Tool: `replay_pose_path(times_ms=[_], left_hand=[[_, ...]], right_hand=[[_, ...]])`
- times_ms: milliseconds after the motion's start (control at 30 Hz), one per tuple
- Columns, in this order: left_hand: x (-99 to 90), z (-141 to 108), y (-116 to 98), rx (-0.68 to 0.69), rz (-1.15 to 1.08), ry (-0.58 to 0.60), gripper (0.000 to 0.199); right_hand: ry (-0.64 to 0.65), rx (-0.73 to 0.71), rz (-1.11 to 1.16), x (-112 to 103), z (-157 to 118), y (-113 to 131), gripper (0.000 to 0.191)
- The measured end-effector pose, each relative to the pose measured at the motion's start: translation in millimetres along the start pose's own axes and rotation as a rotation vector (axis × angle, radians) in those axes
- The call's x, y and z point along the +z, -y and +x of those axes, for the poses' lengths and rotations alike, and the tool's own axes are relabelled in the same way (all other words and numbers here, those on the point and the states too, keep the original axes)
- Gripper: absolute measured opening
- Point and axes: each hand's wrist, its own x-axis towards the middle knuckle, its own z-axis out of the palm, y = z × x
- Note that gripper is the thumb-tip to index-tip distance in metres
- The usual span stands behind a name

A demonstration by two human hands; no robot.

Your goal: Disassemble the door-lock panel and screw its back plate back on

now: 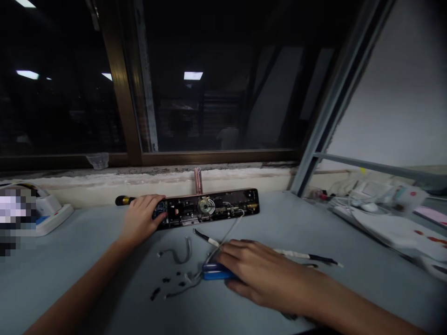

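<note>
Two grips act at the surface [122,288]: the left grip [141,218] is curled round the left end of an open black housing [188,217] containing a circuit board [160,209] and a round metal part [204,205]; the right grip [253,267], closed on a blue block [216,275], partly hides it. Small black pieces [154,294] lie nearby; a clear cup [98,160] sits by the window.
</note>
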Motion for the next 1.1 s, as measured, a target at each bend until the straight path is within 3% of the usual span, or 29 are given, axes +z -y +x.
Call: replay_pose_path(times_ms=[100,233,367,467,533,600,700,833,967,1100], left_hand=[[-2.7,2,-1,0.002,0.014,0.024,0.034],[-15.1,9,-9,0.044,0.048,-0.015,0.033],[-40.7,20,-37,0.078,-0.076,-0.021,0.031],[-54.9,21,-70,0.110,-0.297,0.254,0.028],[-57.1,16,-91,0.126,-0.413,0.491,0.027],[-54.9,9,-107,0.064,-0.436,0.645,0.026],[-49.5,0,-120,0.029,-0.398,0.722,0.028],[-45.5,-4,-121,-0.017,-0.398,0.745,0.038],[-44.0,1,-116,-0.128,-0.506,0.707,0.034],[-43.0,12,-104,-0.240,-0.628,0.644,0.022]], right_hand=[[0.006,-0.040,-0.059,1,1,0,0.018],[-0.151,-0.101,-0.117,-12,-12,3,0.020],[-0.244,0.028,-0.014,-43,-38,6,0.028],[-0.382,0.025,0.029,-67,-55,3,0.033],[-0.474,0.018,0.031,-78,-63,-3,0.031],[-0.553,0.050,0.026,-82,-67,-13,0.029],[-0.551,0.127,0.037,-73,-64,-36,0.032],[-0.315,0.185,0.117,-40,-53,-74,0.040],[-0.231,0.189,0.238,-8,-47,-104,0.041],[-0.164,0.190,0.280,9,-47,-114,0.040]])
